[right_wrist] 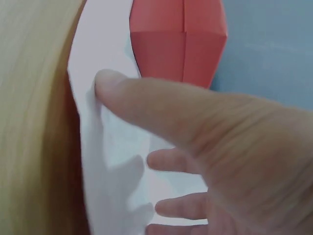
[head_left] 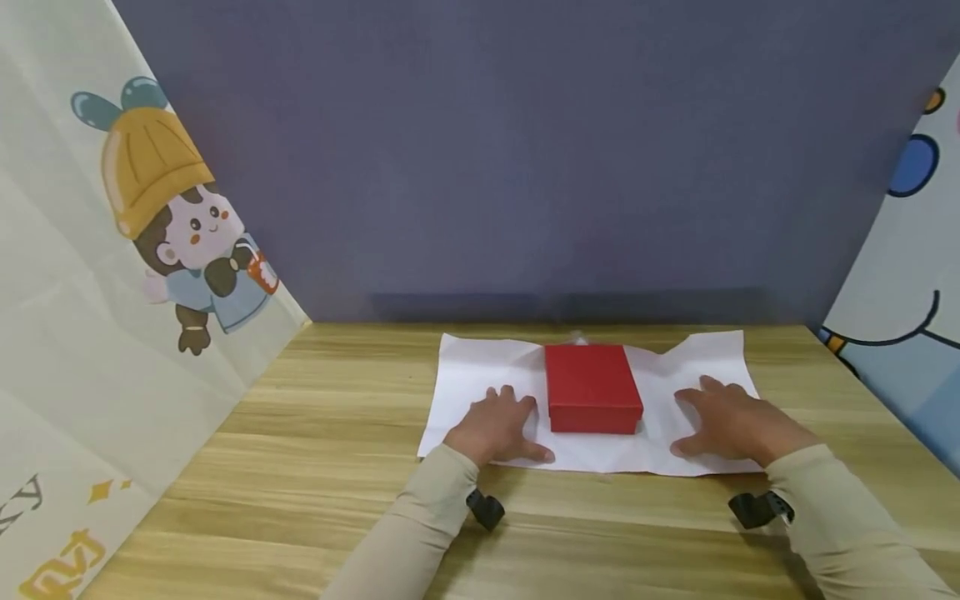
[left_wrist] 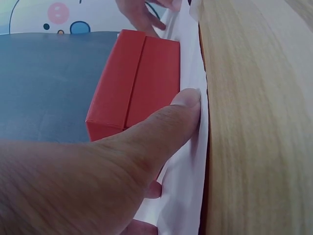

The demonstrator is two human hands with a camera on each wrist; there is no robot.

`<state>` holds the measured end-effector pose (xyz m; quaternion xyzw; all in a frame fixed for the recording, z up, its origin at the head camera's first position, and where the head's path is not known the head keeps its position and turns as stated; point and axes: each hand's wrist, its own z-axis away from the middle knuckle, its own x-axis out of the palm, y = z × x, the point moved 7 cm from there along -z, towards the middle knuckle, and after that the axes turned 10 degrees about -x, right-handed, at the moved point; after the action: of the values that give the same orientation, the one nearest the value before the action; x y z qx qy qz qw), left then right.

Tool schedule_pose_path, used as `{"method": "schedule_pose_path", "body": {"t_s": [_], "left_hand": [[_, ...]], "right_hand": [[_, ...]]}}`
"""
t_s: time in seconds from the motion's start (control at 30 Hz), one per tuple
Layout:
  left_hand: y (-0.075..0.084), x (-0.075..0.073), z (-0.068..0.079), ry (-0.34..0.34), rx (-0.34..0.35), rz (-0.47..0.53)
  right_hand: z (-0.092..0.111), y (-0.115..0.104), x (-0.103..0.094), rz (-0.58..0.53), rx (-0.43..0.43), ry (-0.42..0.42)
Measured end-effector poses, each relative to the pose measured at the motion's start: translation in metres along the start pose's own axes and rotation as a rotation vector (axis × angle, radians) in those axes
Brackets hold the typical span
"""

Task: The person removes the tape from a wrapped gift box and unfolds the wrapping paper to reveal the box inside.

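Note:
A red lidded box sits on a creased sheet of white paper spread over the table. To its left, my left hand rests on the paper with fingers spread and thumb near the front edge. My right hand lies on the paper's right part, fingers apart. Neither hand holds anything. In the left wrist view the left thumb presses close by the paper's edge, beside the box. The right wrist view has the right thumb over the paper, with its other fingers partly behind it.
The wooden table runs back to a dark grey panel. White printed sheets with cartoon figures stand at the left and right sides. A small clear piece shows behind the box. Dark wrist straps sit on both sleeves.

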<state>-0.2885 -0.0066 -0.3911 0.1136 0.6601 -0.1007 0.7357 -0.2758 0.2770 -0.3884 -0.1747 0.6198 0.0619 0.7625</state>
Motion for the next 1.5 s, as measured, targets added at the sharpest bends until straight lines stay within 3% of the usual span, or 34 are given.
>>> {"method": "schedule_pose_path", "body": {"t_s": [0.43,0.7,1.0,1.2,1.5], "left_hand": [[-0.005,-0.003,-0.003,0.023,0.042,-0.055],[-0.022,-0.003,-0.014,-0.013,0.079,0.008],[-0.046,-0.001,-0.033,-0.067,0.024,0.151],[-0.056,0.002,-0.028,-0.061,0.026,0.232],[-0.057,-0.001,-0.021,-0.043,0.056,0.222]], "right_hand": [[-0.008,0.017,0.017,-0.087,-0.042,0.003],[-0.011,0.031,0.017,-0.002,-0.083,0.017],[-0.023,0.039,0.007,-0.026,-0.079,0.047],[-0.018,0.031,0.010,-0.064,-0.077,0.103],[-0.003,0.020,0.014,-0.043,-0.051,0.038]]}}
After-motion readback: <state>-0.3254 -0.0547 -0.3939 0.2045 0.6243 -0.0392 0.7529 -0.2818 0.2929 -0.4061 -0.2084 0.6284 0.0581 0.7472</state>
